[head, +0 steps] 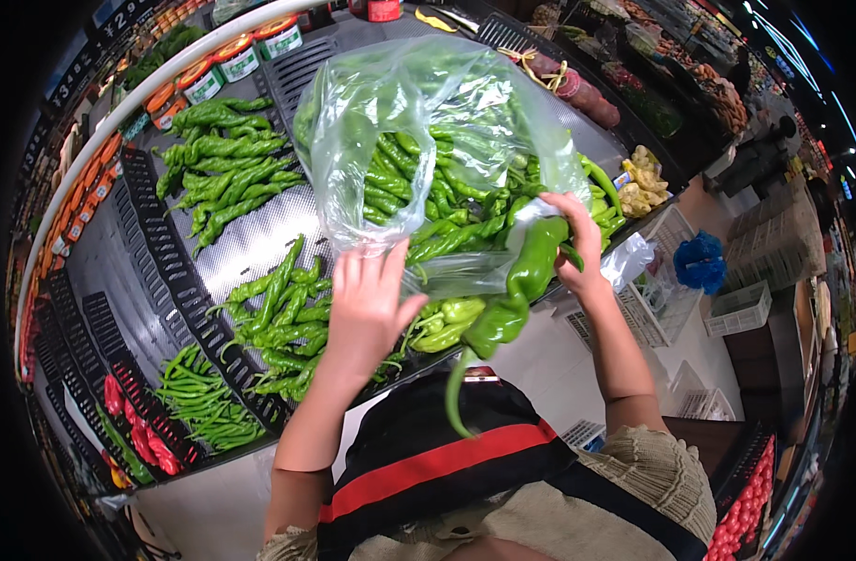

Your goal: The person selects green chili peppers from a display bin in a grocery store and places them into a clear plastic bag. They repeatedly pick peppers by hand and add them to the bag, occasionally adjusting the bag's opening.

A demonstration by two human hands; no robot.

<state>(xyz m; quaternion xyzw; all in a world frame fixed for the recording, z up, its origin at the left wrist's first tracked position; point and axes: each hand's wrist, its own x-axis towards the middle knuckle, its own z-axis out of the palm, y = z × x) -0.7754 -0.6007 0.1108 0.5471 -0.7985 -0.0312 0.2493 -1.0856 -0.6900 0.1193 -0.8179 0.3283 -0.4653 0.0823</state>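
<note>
A large clear plastic bag (pixel 372 105) lies on the display shelf, its mouth facing me, with many long green peppers (pixel 393 175) inside. The fingers of my left hand (pixel 368 315) hook over the near left rim of the bag, the thumb spread apart. At the right side of the mouth, my right hand (pixel 578 242) is closed around a big glossy green pepper (pixel 522 280). This pepper hangs out over the shelf's front edge, its curved stem (pixel 456 400) pointing down towards my apron (pixel 456 449). My right fingertips are partly hidden by the bag and peppers.
Piles of green peppers (pixel 224 161) and thin green chillies (pixel 207 400) lie to the left, divided by black slotted dividers (pixel 168 301). Red-lidded jars (pixel 238 59) stand behind. Ginger (pixel 642 182) sits at the right end. White crates (pixel 736 308) are on the floor.
</note>
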